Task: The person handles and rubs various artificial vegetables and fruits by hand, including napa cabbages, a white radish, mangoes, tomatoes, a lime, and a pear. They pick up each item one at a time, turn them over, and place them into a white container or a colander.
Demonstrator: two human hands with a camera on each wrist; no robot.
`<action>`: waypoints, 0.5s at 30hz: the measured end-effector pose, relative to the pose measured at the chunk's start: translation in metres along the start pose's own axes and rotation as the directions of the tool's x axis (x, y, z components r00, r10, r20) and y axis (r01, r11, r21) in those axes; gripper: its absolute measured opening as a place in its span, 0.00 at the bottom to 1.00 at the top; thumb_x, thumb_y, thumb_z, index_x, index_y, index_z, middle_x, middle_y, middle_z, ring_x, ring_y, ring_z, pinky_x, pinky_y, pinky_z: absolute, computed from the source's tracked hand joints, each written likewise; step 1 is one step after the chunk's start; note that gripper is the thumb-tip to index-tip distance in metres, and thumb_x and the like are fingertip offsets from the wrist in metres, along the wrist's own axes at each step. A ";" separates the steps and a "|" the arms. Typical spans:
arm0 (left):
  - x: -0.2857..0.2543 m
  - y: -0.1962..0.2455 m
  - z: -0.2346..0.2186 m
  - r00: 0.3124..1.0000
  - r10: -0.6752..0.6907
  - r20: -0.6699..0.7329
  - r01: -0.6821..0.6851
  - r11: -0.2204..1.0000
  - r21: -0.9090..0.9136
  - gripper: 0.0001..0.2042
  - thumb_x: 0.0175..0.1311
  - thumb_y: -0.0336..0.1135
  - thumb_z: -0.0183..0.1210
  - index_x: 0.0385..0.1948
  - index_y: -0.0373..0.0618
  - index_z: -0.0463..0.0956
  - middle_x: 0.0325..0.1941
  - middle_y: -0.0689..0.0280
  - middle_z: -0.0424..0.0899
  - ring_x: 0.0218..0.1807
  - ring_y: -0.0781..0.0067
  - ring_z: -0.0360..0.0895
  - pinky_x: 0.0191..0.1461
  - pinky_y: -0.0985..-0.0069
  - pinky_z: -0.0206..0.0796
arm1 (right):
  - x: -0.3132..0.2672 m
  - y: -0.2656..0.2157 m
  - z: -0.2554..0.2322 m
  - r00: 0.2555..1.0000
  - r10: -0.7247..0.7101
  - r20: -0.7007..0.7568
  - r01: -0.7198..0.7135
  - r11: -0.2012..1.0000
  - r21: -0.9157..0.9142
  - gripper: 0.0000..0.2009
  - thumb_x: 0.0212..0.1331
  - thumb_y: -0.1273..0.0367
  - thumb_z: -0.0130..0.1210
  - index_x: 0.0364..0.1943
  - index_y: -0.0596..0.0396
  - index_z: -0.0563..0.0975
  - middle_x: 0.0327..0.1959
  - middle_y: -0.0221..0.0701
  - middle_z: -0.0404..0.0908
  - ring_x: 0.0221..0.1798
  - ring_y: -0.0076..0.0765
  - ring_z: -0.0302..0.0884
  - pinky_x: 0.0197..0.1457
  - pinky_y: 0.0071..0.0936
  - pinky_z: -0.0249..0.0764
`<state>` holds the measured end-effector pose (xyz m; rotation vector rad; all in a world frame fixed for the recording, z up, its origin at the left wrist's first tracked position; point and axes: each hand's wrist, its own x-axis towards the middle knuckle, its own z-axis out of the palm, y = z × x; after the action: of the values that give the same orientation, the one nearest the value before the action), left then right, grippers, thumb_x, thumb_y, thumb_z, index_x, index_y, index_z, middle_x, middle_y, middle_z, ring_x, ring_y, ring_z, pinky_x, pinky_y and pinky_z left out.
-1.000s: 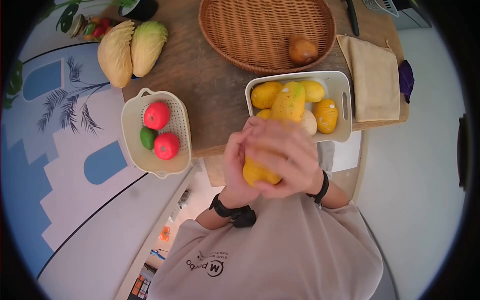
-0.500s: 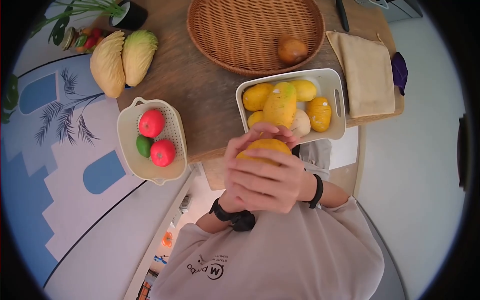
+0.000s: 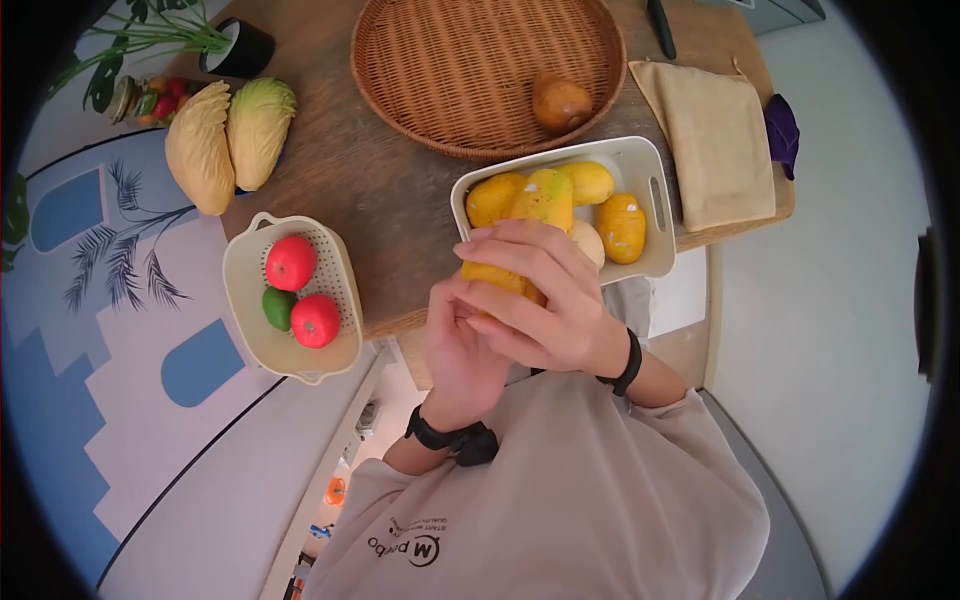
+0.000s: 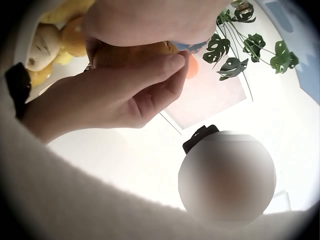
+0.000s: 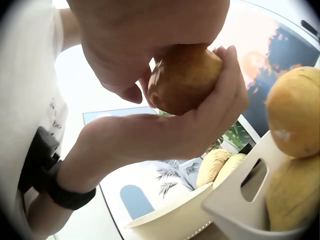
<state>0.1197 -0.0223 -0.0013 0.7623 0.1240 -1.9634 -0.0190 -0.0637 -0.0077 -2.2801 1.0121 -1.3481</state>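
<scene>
Both hands hold a yellow oblong fruit (image 3: 488, 274) just above the near side of a white bin (image 3: 655, 262). My left hand (image 3: 462, 352) cups it from the left and underneath, fingers curled along its side in the right wrist view. Over the top lies my right hand (image 3: 560, 305), its bent fingers wrapped across the fruit and hiding much of it. In the right wrist view the fruit's rounded end (image 5: 185, 82) shows between the two hands. More yellow fruits (image 3: 545, 198) and a pale round one (image 3: 588, 242) fill the bin.
Behind the bin stands a round wicker tray (image 3: 440, 130) with a brown fruit (image 3: 562, 103). A cream colander (image 3: 340, 335) with two red fruits and a green one sits left. Cabbages (image 3: 200, 148) lie beyond it; a folded beige cloth (image 3: 720, 150) lies right.
My right hand has shifted from the near side of the fruit up over its top, with the fruit turned between both hands. The head view has swung, moving the tabletop leftward.
</scene>
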 end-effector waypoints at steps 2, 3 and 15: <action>0.003 -0.001 -0.001 0.996 0.014 0.085 -0.029 0.985 0.172 0.21 0.85 0.48 0.40 0.64 0.48 0.75 0.62 0.64 0.82 0.65 0.71 0.79 0.72 0.72 0.70 | 0.000 -0.002 0.000 0.998 0.052 -0.018 -0.052 0.999 -0.012 0.14 0.58 0.65 0.63 0.47 0.54 0.85 0.55 0.36 0.87 0.60 0.49 0.85 0.70 0.52 0.78; 0.008 0.000 -0.002 0.982 0.052 0.183 -0.116 0.925 0.361 0.21 0.85 0.48 0.40 0.64 0.47 0.75 0.62 0.64 0.82 0.65 0.71 0.79 0.72 0.72 0.70 | -0.001 -0.002 -0.001 0.999 0.032 -0.010 -0.032 0.999 -0.018 0.14 0.59 0.65 0.63 0.47 0.53 0.86 0.54 0.36 0.87 0.61 0.48 0.84 0.71 0.51 0.77; 0.019 0.016 -0.010 0.957 -0.050 0.285 -0.052 0.940 0.337 0.19 0.83 0.44 0.41 0.62 0.44 0.72 0.63 0.57 0.80 0.66 0.59 0.78 0.68 0.63 0.72 | -0.015 -0.015 -0.015 0.925 -0.268 0.269 0.296 0.953 -0.070 0.18 0.74 0.62 0.51 0.61 0.54 0.81 0.57 0.26 0.88 0.71 0.36 0.76 0.81 0.49 0.62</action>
<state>0.1315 -0.0406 -0.0164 0.6801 -0.4057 -2.0996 -0.0298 -0.0408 -0.0012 -2.6812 0.7078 -1.0743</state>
